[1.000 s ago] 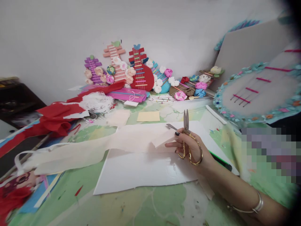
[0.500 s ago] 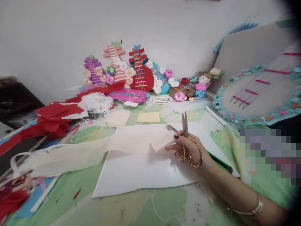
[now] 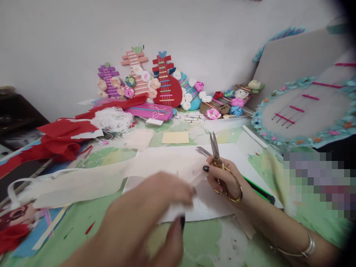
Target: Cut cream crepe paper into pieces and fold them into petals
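Note:
My right hand [image 3: 225, 178] holds gold-handled scissors [image 3: 214, 146], their blades pointing up. Its thumb and fingertips meet at the lifted corner of a thin cream sheet [image 3: 167, 161]. That sheet is paper or fabric; I cannot tell which. My left hand [image 3: 144, 211], slightly blurred, is over the near part of the white board [image 3: 233, 148], with thumb and fingers apart and nothing between them. Behind the right hand a cutter blade [image 3: 203, 151] shows, and a green and black handle [image 3: 260, 191] lies by the wrist.
Several craft lutes, among them a red one [image 3: 168, 91], lean along the wall. Red cloth [image 3: 61, 133], white thread [image 3: 112, 119] and a long off-white strip [image 3: 78, 187] lie on the left. A yellow card [image 3: 175, 137] is beyond the board; a large flower-edged lute [image 3: 314, 111] stands right.
My left hand has come into view from below, near the right hand. The right hand has turned, tilting the scissors leftward, and its fingers have closed in at the sheet's corner.

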### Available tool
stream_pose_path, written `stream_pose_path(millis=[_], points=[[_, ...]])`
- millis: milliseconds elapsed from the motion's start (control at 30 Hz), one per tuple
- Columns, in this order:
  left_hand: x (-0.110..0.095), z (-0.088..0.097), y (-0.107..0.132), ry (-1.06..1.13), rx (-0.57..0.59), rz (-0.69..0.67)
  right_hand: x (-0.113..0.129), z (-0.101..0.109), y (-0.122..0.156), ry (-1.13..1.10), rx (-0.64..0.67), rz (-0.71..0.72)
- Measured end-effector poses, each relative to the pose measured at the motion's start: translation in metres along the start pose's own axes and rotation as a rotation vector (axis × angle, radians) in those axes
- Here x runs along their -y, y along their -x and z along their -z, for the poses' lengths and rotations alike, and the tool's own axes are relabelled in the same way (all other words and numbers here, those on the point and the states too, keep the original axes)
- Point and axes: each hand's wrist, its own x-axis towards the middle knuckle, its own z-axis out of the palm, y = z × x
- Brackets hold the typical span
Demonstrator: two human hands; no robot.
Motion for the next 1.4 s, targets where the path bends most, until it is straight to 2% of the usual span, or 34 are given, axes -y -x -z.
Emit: stream_pose_path(millis=[67,100,200,267,400,567,700,867,1033,1233,1400], points=[[-0.006,0.001,-0.040,-0.209,-0.036,-0.108,0.002,-0.002,0.003,0.009,0.076,-0.017],[-0.005,0.000,-0.057,-0.261,0.002,-0.121,0.003,-0.003,0.004,0.014,0.102,-0.035],[0.006,-0.008,-0.092,-0.146,0.301,-0.088,0.007,-0.004,0.007,0.073,0.171,-0.089],[0.016,-0.016,-0.098,-0.039,0.402,-0.078,0.009,-0.004,0.007,0.139,0.224,-0.117],[0.030,-0.027,-0.092,0.073,0.375,0.009,0.012,-0.004,0.007,0.226,0.271,-0.154],[0.033,-0.025,-0.083,0.107,0.313,0.188,0.011,-0.005,0.006,0.243,0.232,-0.133],[0.031,-0.019,-0.080,0.103,0.284,0.286,0.011,-0.006,0.006,0.216,0.144,-0.133],[0.032,-0.019,-0.077,0.260,0.332,0.349,0.013,-0.007,0.007,0.201,0.073,-0.148],[0.031,-0.022,-0.076,0.290,0.305,0.351,0.009,-0.007,0.007,0.221,0.121,-0.126],[0.030,-0.016,-0.077,0.409,0.167,0.358,0.011,0.000,0.006,0.309,0.121,-0.059],[0.032,-0.007,-0.078,0.517,0.152,0.331,0.021,-0.001,0.010,0.499,0.204,-0.134]])
